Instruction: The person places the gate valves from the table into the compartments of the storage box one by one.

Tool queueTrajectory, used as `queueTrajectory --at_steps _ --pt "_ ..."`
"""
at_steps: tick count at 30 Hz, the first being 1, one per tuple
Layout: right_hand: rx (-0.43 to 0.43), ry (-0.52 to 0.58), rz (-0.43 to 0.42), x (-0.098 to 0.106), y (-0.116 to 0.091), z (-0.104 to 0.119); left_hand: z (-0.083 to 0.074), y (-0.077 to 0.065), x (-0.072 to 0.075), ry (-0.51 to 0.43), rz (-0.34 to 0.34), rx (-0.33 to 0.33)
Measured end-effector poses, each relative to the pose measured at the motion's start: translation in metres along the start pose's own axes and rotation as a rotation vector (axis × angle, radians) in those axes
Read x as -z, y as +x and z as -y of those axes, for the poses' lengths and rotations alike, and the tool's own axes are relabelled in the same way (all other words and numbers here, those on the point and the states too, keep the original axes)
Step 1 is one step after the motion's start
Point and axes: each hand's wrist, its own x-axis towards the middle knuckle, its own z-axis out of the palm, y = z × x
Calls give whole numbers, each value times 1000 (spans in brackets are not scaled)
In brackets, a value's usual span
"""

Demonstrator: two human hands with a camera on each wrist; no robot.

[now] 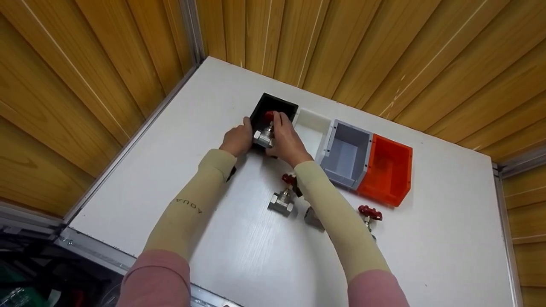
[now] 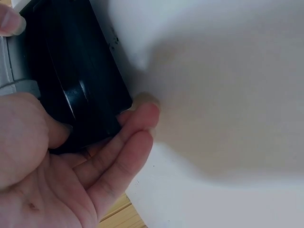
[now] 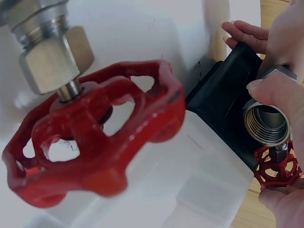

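Observation:
My left hand (image 1: 239,138) grips the near left wall of a black bin (image 1: 277,101), thumb inside and fingers outside, as the left wrist view shows. In my right hand (image 1: 289,140) is a metal gate valve (image 1: 263,136) with a red handwheel, held within the bin's opening. The right wrist view shows that valve's threaded end (image 3: 268,124), with thumb and fingers around the valve. Below the right forearm, another valve (image 1: 281,204) lies on the white table. A further valve body (image 1: 313,218) is partly hidden by the sleeve, as is a valve with a red handwheel (image 1: 370,212).
Right of the black bin stand a white bin (image 1: 313,117), a grey bin (image 1: 347,155) and an orange bin (image 1: 390,170) in a row. Wood-patterned walls (image 1: 362,51) border the white table (image 1: 170,170). A large red handwheel (image 3: 90,137) fills the right wrist view's left side.

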Motion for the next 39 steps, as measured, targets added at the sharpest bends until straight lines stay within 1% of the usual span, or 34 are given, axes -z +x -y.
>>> queueTrajectory --at_steps 9,16,21,27,32,39 --pt "-21 -11 23 -3 5 -7 -1 1 0 0 10 15" --pt "-29 12 25 -4 10 -11 -1 0 1 8 20 20" --pt "-49 15 31 -5 12 -13 -2 -1 2 9 12 17" --pt "-41 10 36 -6 16 -13 -2 -1 3 4 14 21" --pt "-49 10 41 -5 19 -12 -2 0 2 1 7 16" --pt "-9 -29 25 -5 24 -14 -2 1 0 22 32 15"
